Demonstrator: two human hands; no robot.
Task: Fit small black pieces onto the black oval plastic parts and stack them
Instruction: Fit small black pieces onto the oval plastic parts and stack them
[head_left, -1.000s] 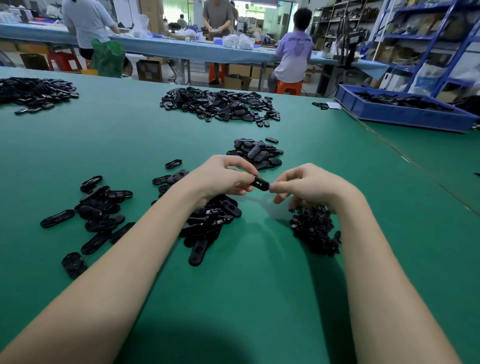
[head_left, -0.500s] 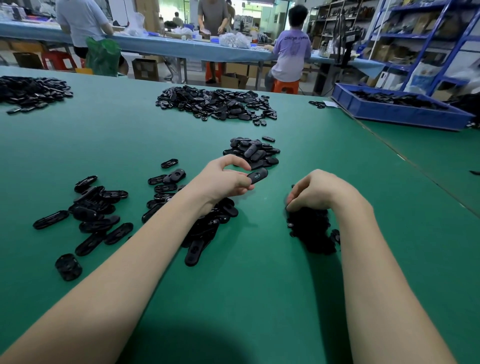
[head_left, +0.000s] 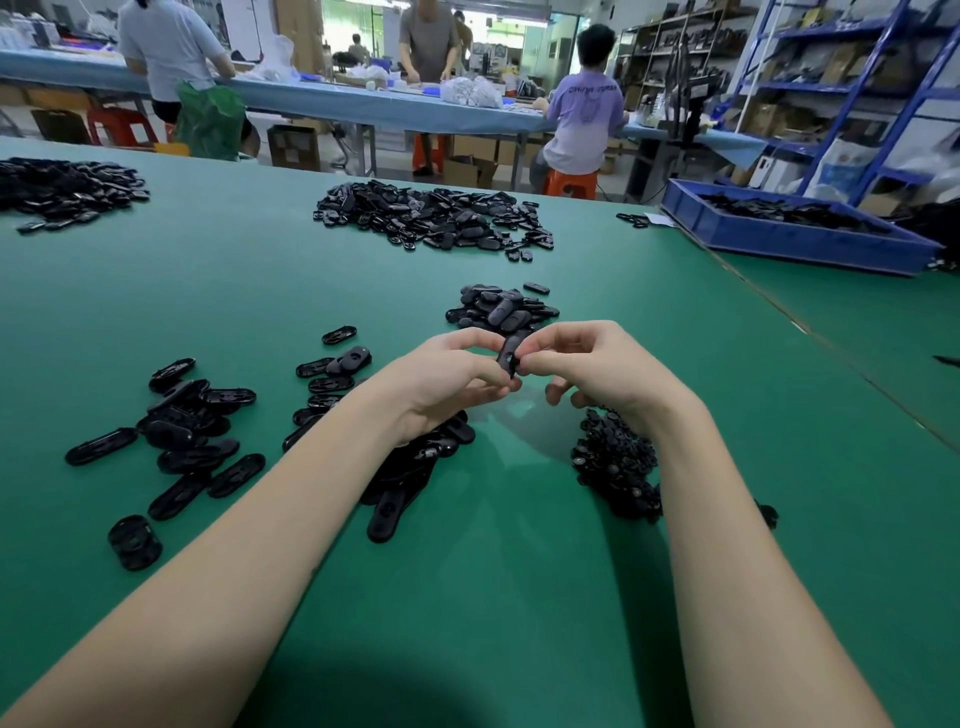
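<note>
Fingers (head_left: 540, 358) around upright black oval part (head_left: 509, 353)

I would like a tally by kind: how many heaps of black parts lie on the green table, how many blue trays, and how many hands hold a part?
Heaps of black parts on the green table: 6 (far left, far middle, near the hands, left, under the left hand, small pieces)
Blue tray: 1
Hands holding the oval part: 2 (left hand, right hand)
Total: 9
</note>
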